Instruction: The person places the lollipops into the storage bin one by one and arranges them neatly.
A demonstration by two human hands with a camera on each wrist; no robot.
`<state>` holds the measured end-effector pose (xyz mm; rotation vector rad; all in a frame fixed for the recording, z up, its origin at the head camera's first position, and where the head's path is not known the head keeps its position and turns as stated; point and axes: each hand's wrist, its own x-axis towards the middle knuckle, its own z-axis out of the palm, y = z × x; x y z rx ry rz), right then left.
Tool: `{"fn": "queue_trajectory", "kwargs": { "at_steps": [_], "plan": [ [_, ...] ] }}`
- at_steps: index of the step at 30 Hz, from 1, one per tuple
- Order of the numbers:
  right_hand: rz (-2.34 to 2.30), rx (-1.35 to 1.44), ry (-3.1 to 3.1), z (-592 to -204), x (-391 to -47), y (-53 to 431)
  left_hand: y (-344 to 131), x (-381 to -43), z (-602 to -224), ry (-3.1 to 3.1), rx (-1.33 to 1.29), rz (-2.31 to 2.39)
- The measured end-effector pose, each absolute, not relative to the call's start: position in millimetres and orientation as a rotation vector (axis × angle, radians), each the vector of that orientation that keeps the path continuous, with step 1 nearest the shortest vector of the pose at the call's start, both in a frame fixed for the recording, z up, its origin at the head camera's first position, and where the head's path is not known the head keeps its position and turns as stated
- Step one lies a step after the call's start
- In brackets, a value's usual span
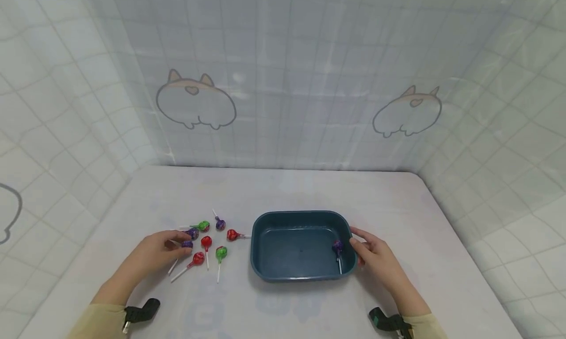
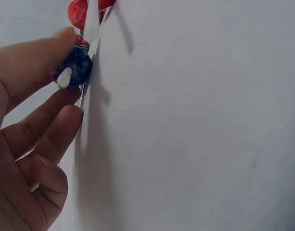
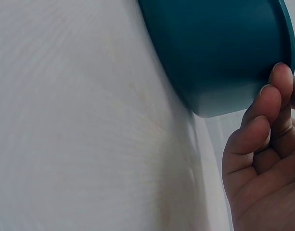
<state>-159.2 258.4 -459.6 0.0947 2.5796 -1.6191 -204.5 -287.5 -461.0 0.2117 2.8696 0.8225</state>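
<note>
My left hand [image 1: 155, 253] pinches a purple-wrapped lollipop [image 1: 187, 244] by its head between thumb and fingers. In the left wrist view that lollipop [image 2: 76, 68] looks dark blue, its white stick end pointing at the camera. Right beside those fingertips lie a second purple lollipop [image 1: 193, 233] and a red lollipop [image 1: 198, 258]. At the right end of a dark teal plastic tray [image 1: 302, 280], my right hand [image 1: 376, 255] grips the rim, thumb on top and fingers against the outer wall. One purple lollipop [image 1: 338, 247] lies inside the tray near that hand.
Between my left hand and the tray are more lollipops: a green one [image 1: 204, 226], a purple one [image 1: 220, 224], red ones [image 1: 206, 241] and another green one [image 1: 221, 252]. The white table [image 1: 283, 189] ends at a curtain [image 1: 300, 83] behind.
</note>
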Motion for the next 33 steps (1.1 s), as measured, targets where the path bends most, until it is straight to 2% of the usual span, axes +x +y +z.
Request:
{"fn": "queue_trajectory", "kwargs": {
  "at_steps": [22, 33],
  "plan": [
    [-1.585, 0.136, 2.589, -462, -152, 262, -285, -196, -450, 2.897, 0.215, 0.873],
    [-1.593, 0.065, 2.597, -454, -157, 260, -277, -204, -427, 2.890, 0.254, 1.054]
  ]
}}
